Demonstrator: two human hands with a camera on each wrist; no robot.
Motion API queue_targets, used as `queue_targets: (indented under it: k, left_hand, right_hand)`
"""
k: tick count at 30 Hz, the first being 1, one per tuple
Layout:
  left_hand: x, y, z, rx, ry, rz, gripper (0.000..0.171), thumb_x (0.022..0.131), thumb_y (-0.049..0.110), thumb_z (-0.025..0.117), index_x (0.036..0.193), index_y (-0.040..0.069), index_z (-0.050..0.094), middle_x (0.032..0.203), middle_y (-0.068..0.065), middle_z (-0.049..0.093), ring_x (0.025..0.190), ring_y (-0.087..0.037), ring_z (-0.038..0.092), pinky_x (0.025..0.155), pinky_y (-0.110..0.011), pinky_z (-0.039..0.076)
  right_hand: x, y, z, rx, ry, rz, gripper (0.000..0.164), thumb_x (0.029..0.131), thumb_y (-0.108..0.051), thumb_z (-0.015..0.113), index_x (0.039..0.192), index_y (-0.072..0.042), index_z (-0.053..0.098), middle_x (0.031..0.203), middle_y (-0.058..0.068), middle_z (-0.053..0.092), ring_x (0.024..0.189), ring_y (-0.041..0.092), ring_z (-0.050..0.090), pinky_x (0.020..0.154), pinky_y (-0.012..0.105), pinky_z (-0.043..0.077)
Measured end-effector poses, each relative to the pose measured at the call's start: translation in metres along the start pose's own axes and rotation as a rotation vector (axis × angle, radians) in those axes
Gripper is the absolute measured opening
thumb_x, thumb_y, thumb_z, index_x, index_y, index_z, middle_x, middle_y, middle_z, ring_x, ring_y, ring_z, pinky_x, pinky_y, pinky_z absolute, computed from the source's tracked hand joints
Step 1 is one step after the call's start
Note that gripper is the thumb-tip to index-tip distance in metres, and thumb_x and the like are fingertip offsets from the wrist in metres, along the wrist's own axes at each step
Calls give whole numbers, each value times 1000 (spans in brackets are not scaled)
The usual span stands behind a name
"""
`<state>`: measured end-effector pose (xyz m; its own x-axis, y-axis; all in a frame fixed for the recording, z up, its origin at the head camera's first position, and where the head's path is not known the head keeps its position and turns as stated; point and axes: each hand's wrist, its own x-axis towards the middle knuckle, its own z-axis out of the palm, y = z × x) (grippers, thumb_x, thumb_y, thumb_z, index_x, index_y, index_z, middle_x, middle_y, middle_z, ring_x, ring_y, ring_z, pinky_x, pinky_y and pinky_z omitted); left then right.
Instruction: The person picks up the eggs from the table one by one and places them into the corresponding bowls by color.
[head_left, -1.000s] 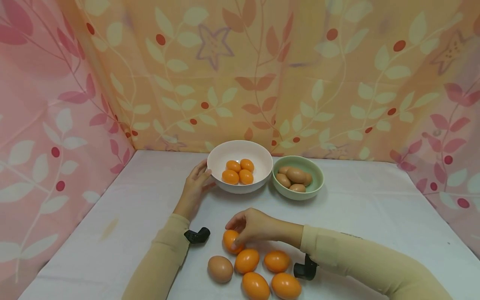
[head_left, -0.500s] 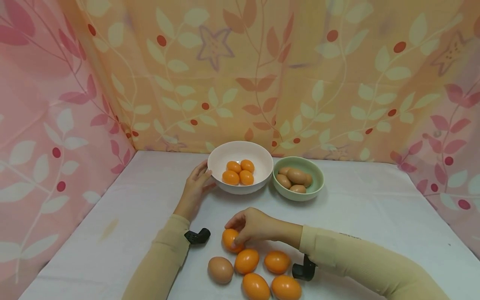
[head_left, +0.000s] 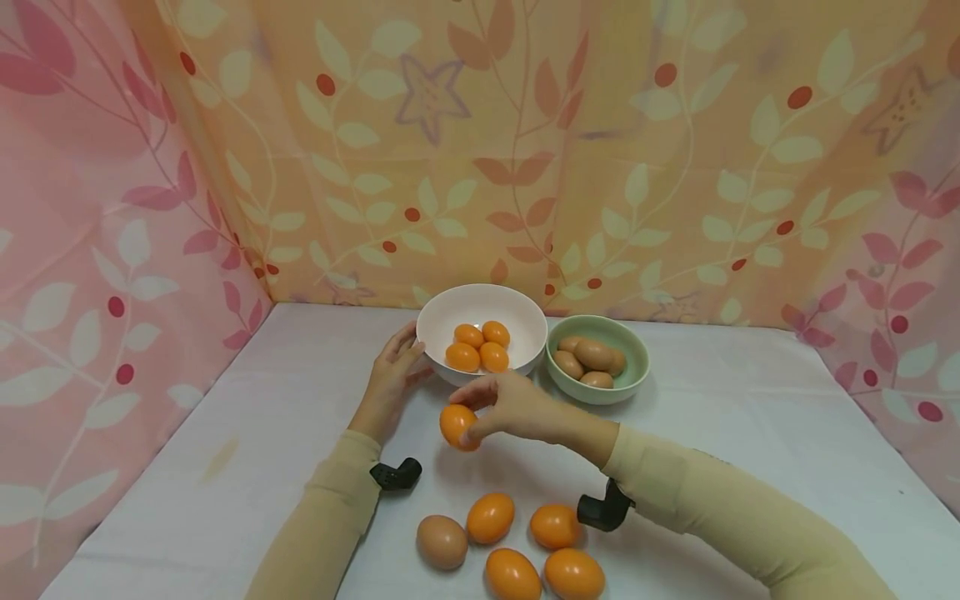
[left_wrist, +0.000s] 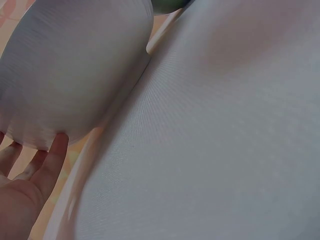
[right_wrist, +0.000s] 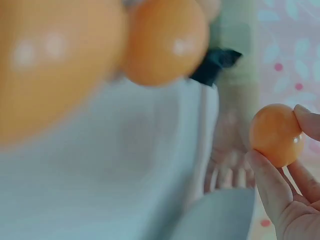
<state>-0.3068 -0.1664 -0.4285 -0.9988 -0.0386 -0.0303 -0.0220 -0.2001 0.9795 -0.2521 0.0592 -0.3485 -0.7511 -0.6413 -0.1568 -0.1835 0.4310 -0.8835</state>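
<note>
1. Egg (head_left: 458,426) (orange): pinched in the right hand (head_left: 512,407), off the table (head_left: 750,433), in the air just in front of the white bowl (head_left: 517,312). Wrist view confirms it: fingertips (right_wrist: 265,170) and thumb wrap the egg (right_wrist: 276,134).
2. Right hand: grasping the egg, fingers curled round it, arm reaching in from the lower right.
3. Left hand (head_left: 392,375): relaxed, fingers straight against the white bowl's left wall. Wrist view shows fingertips (left_wrist: 56,145) touching the bowl's side (left_wrist: 75,70), gripping nothing.
4. Egg vs hands: the egg hangs at the left end of the right hand, just to the right of the left hand and near it, not touching it or the bowl.
5. Progress, my read: sorting by colour, roughly half done.
   - White bowl holds four orange eggs (head_left: 478,346).
   - Green bowl (head_left: 633,354) holds brown eggs (head_left: 592,358); four show, any beneath are hidden.
   - On the table near the front edge: four orange eggs (head_left: 525,546) and one brown egg (head_left: 442,542) (clustered, some touching).
6. Left: the held egg is not in a bowl yet, plus those five loose ones.
7. Surround: two bowls side by side at the back, just apart; patterned cloth (head_left: 187,167) walls on three sides; black wrist mounts (head_left: 396,475) at both sleeves.
</note>
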Motion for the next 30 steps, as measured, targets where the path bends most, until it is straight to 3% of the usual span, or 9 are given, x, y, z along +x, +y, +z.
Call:
queue_targets:
  k: [7,14,24,30]
  left_hand:
    - [1,-2,-1,-11,-13,17,50,103,20,53,152,18,40,160,0,37,139,-27,46,109,-50,46]
    - [0,-3,-2,-20,-21,33,51,103,21,54,152,18,39,160,-1,38,137,-24,46,109,-49,46]
    - [-2,-1,-2,-21,-15,19,52,102,23,56,152,21,40,160,2,37,137,-22,47,110,-49,45]
    - [-2,1,1,-16,-10,15,50,102,23,55,151,22,42,160,4,37,138,-21,47,111,-49,45]
  right_hand:
    - [10,-13,-19,10,83,-26,46,76,-17,84,120,-13,72,116,1,74,112,13,65,98,28,53]
    - [30,-16,-31,71,171,-34,45,78,-11,82,122,-10,71,118,5,73,107,14,64,91,22,54]
    - [62,-12,-45,158,260,2,47,81,-14,80,127,-10,68,126,8,70,115,21,64,99,34,55]
    - [77,-10,-49,200,309,51,44,81,-16,80,124,-14,69,125,3,69,116,21,61,101,35,54]
